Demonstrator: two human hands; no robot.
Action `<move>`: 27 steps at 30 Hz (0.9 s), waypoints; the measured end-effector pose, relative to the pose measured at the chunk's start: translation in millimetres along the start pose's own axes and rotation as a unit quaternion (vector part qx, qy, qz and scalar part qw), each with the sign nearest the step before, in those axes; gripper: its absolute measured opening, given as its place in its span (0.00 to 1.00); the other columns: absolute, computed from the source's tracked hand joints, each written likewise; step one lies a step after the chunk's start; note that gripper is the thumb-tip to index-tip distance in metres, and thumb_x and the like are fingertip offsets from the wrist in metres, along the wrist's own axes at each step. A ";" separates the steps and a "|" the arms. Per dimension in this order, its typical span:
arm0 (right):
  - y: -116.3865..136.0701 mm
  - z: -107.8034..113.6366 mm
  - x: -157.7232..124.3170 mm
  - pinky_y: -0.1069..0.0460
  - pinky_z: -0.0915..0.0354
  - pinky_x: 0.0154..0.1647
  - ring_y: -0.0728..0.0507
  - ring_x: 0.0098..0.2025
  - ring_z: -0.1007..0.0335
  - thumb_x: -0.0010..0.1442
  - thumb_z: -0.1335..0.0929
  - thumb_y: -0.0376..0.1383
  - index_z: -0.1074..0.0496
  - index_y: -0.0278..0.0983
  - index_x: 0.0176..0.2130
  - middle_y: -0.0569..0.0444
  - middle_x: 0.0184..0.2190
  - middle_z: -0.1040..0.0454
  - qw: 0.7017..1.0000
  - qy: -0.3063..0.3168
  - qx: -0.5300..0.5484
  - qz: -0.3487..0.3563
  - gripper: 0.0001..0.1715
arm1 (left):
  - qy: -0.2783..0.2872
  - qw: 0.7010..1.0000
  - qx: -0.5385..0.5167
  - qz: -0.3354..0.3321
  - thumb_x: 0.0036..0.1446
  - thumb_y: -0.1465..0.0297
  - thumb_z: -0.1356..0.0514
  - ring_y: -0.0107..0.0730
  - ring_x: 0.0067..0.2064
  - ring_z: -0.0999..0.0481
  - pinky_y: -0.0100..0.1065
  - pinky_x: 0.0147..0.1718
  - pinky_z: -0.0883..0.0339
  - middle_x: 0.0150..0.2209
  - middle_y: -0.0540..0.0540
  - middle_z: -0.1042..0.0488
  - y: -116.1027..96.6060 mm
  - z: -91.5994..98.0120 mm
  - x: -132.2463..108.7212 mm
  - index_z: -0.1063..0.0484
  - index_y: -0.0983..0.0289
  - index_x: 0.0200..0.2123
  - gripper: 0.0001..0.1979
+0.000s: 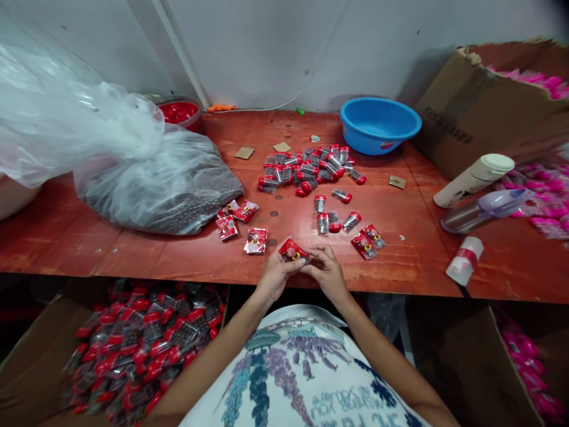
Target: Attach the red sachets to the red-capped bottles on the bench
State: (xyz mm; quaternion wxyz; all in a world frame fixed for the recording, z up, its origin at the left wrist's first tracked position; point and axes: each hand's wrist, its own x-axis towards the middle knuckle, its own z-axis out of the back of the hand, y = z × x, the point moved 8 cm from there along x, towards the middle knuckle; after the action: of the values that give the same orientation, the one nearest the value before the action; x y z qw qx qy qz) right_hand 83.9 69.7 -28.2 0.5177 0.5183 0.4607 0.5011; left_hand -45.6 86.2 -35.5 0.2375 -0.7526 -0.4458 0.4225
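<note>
Near the front edge of the red table, my left hand [278, 273] grips a small red printed packet [292, 250], thumb on top. My right hand [328, 270] meets the packet's right end with its fingers pinched together; whether it grips the packet's edge or something small there is hidden. More red packets lie to the left [256, 241] and to the right [364, 244]. Beyond the hands are a few loose clear containers with red caps [323, 223], and behind them a heap of several more [306, 168].
A clear bag of dark items [178, 190] sits at the left, a blue basin [380, 124] at the back. Two bottles [473, 181] and a wrapped roll [464, 261] lie right, beside a cardboard box [466, 112]. Below left, a box holds red-capped containers [151, 338].
</note>
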 end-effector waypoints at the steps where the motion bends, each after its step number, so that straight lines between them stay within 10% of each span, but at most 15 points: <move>1: 2.4 2.2 -0.7 0.51 0.33 0.42 0.45 0.43 0.33 0.51 0.27 0.37 0.24 0.45 0.45 0.54 0.42 0.34 1.000 0.001 -0.020 0.015 0.19 | 0.009 1.000 -0.005 0.003 0.36 0.78 0.29 0.30 0.36 0.23 0.30 0.38 0.30 0.36 0.52 0.23 1.7 -1.4 -0.3 0.33 0.62 0.50 0.34; 8: -3.7 16.1 -11.2 0.49 0.35 0.42 0.44 0.40 0.30 0.52 0.28 0.38 0.25 0.42 0.45 0.54 0.38 0.27 0.999 0.009 -0.029 -0.012 0.17 | 0.066 0.997 0.010 0.039 0.39 0.75 0.29 0.32 0.37 0.23 0.32 0.39 0.30 0.37 0.54 0.23 19.0 -18.2 -4.1 0.29 0.64 0.45 0.26; 12: -17.3 51.9 -11.4 0.48 0.34 0.40 0.44 0.36 0.31 0.52 0.29 0.41 0.26 0.40 0.46 0.53 0.35 0.26 0.997 -0.030 -0.018 -0.069 0.20 | -0.025 0.986 0.158 -0.047 0.41 0.66 0.31 0.36 0.36 0.24 0.34 0.34 0.30 0.40 0.58 0.24 -17.3 15.0 9.6 0.30 0.62 0.49 0.29; 15: -18.7 103.0 -10.7 0.47 0.35 0.41 0.44 0.35 0.32 0.52 0.30 0.44 0.26 0.38 0.46 0.52 0.35 0.27 0.984 -0.101 -0.122 -0.082 0.22 | -0.167 0.881 0.394 -0.201 0.47 0.62 0.35 0.34 0.36 0.26 0.34 0.37 0.33 0.38 0.57 0.25 -78.7 60.4 15.6 0.26 0.63 0.43 0.20; 19: 6.2 141.5 -5.2 0.45 0.36 0.44 0.41 0.42 0.32 0.57 0.34 0.46 0.26 0.38 0.47 0.47 0.44 0.31 0.924 -0.195 -0.328 -0.010 0.22 | -0.226 0.755 0.588 -0.182 0.48 0.61 0.36 0.38 0.36 0.26 0.35 0.37 0.35 0.36 0.57 0.24 -110.0 101.6 24.3 0.24 0.63 0.41 0.17; 27: 21.3 36.3 65.4 0.48 0.40 0.38 0.39 0.40 0.34 0.64 0.38 0.42 0.28 0.35 0.46 0.43 0.41 0.30 0.818 -0.086 -0.563 0.087 0.18 | -0.245 0.736 0.617 -0.133 0.49 0.59 0.37 0.39 0.35 0.24 0.33 0.31 0.39 0.32 0.57 0.22 -106.7 114.7 21.8 0.25 0.63 0.38 0.16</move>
State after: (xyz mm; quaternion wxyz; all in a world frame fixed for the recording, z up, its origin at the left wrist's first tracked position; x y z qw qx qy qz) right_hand 124.0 131.3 -2.7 0.7108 0.2158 0.0051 0.6695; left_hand -187.6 155.2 -27.2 0.5861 -0.2444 -0.2254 0.7389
